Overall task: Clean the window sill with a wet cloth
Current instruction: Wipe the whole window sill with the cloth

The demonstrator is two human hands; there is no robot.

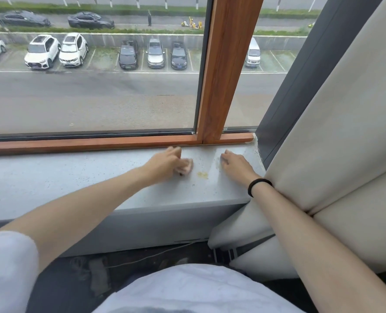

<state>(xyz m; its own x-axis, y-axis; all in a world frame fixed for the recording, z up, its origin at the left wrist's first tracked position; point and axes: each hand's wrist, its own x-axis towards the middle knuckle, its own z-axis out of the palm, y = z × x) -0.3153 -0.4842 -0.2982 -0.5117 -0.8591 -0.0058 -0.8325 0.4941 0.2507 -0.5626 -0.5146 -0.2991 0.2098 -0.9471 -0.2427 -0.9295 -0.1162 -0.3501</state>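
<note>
The window sill (52, 177) is a pale grey speckled stone ledge under a wood-framed window. My left hand (165, 161) grips a small pinkish cloth (186, 167) and holds it against the sill near the frame; the hand is blurred. A yellowish stain (202, 175) lies on the sill just right of the cloth. My right hand (235, 164) rests on the sill farther right, fingers lightly bent and holding nothing, with a black band on its wrist. A faint smear (217, 162) shows by its fingertips.
A brown wooden window frame (223, 86) stands upright behind the hands. A cream padded panel (323, 143) closes off the sill's right end and touches my right forearm. A thin cable (153, 256) lies on the dark floor below the sill.
</note>
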